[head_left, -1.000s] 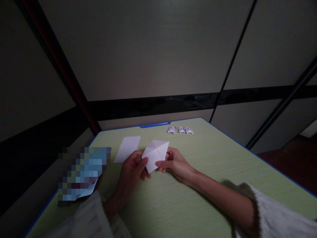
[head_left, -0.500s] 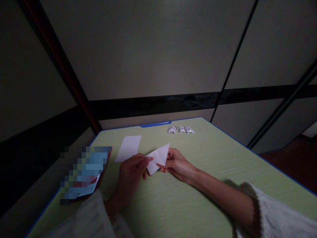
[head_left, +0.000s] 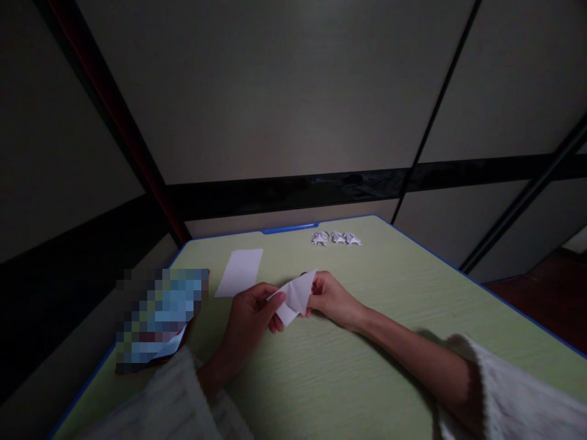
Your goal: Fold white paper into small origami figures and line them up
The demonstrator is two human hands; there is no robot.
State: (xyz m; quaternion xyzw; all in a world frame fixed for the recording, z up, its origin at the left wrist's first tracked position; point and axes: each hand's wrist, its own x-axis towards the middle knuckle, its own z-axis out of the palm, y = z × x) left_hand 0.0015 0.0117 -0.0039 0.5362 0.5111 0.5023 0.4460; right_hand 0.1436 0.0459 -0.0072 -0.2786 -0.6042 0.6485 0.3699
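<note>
A partly folded sheet of white paper [head_left: 296,294] is held above the table between my two hands. My left hand [head_left: 252,318] pinches its left end, the thumb lying on top and the other fingers underneath. At the right end, my right hand [head_left: 334,301] grips the paper near its pointed corner, with some fingertips hidden behind it. Creases run across the paper and one flap hangs lower at the front. Just beyond my left hand, flat white paper sheets [head_left: 239,272] lie on the table.
The pale green table [head_left: 394,366] has a blue edge and a blue handle strip [head_left: 290,228] at the back. Several small folded paper figures [head_left: 337,238] sit near the far edge. A blurred-out tablet-like object [head_left: 162,324] lies at left. Cabinet panels [head_left: 284,91] stand behind.
My left thumb has shifted onto the paper's upper face, and the left fingers have moved slightly right. The paper's flap now bends differently, its top edge more curved. The view has shifted a little.
</note>
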